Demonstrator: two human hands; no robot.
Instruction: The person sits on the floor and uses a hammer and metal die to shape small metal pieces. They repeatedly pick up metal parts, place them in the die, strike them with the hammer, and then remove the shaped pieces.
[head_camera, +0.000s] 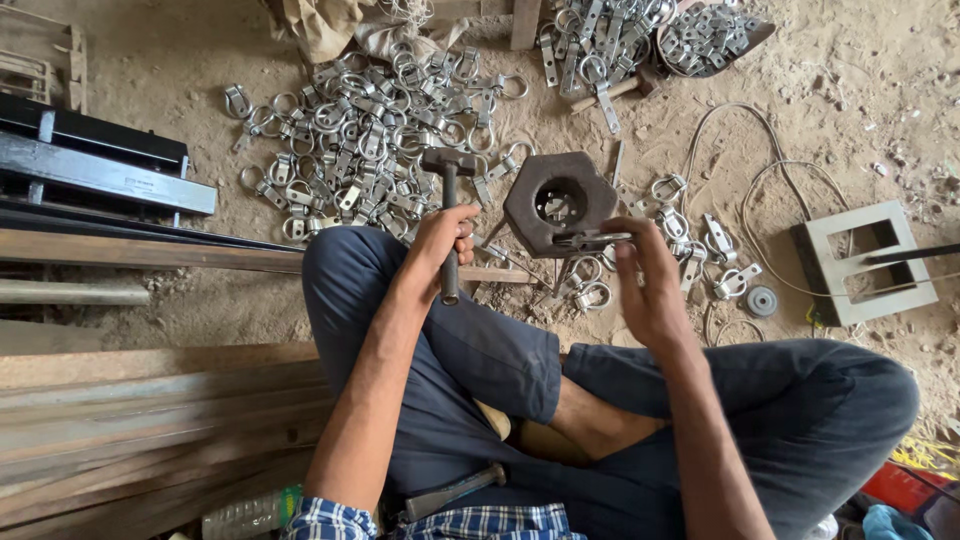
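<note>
Holding hammer and metal fitting over hexagonal block

Sitting cross-legged on a sandy floor (880, 60), the person wears dark blue trousers (800, 400). Landmark for all positions: the hexagonal iron block (558, 203) with a round hole, resting on the floor just ahead of the knees.

Stacked steel bars and strips (130, 400) lie well left of the block, nearer the camera. A large heap of ring-and-plate fittings (360, 130) spreads left of and beyond the block; a second heap (610, 35) lies beyond it. A rectangular metal frame (865, 262) sits well right of the block. A few loose fittings (715, 250) lie just right of it.

Left hand (440, 240): fingers wrapped fully around the handle of a hammer (449, 215), just left of the block; the hammer head points away from the person, level with the block's far edge.

Right hand (645, 285): motion-blurred, at the block's near right edge. Fingertips pinch a small flat metal fitting (590, 240) that rests on the block's near rim.

A second hammer (455, 490) lies by the lap, well nearer the camera than the block.
</note>
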